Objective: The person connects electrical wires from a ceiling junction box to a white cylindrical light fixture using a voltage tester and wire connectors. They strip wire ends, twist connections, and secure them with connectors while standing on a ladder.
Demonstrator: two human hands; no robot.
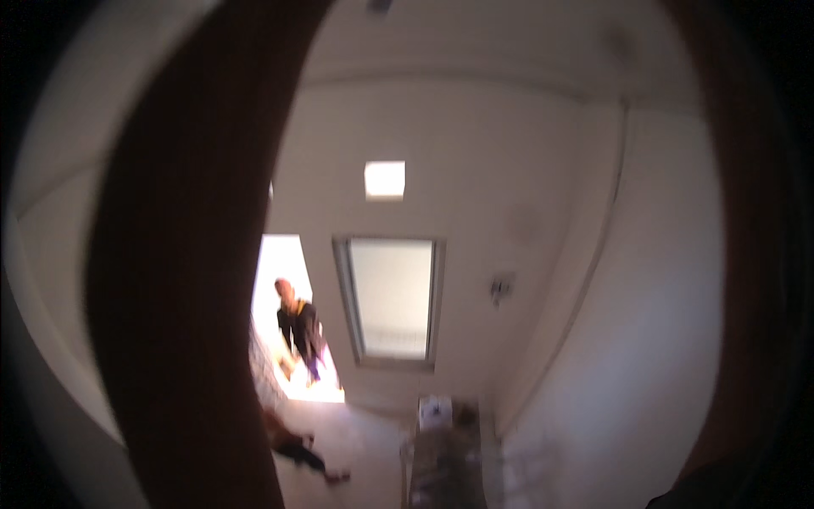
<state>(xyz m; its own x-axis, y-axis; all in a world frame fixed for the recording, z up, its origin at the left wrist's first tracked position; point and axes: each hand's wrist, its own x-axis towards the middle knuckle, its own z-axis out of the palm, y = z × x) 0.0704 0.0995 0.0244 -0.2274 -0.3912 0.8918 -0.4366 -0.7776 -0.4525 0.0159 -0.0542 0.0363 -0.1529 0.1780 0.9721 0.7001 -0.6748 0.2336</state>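
Note:
My left arm (186, 254) rises dark and very close through the left part of the head view, from the lower edge to the upper one. Along the right rim runs another dark shape, my right arm (750, 254), also very near. Both hands lie outside the picture, so their fingers and anything in them are hidden.
A person (298, 322) bends in a bright doorway (280, 250); someone's legs (301, 454) stretch over the floor. A framed window (390, 297) sits below a small bright opening (385, 180). Lower down, a white box (435, 411) stands by a blurred dark-covered surface (445, 467).

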